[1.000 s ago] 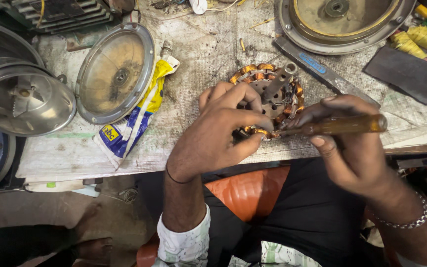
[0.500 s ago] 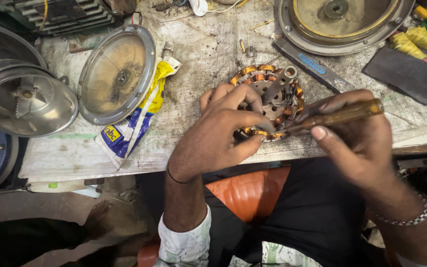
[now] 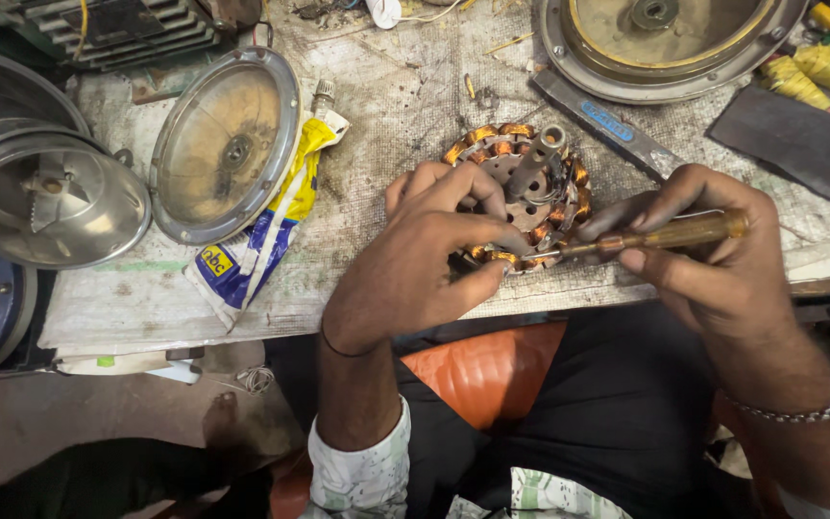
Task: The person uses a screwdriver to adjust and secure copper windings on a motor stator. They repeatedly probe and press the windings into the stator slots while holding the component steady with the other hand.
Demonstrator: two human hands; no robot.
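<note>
Now the right hand (image 3: 722, 274), clenched on the screwdriver (image 3: 665, 234), has dipped its tip into the coils; the left hand (image 3: 425, 259) clamps the stator (image 3: 530, 183), prying underway.

We see a worn, grimy workbench (image 3: 405, 86) spanning the upper frame, its pale covering stained and scratched. Below its edge lies a dull brown floor (image 3: 69, 442), dimly lit.

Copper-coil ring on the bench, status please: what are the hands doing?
Left hand grips the coil ring. Right hand holds an amber-handled screwdriver, tip at the ring's near edge. Nothing in the way.
</note>
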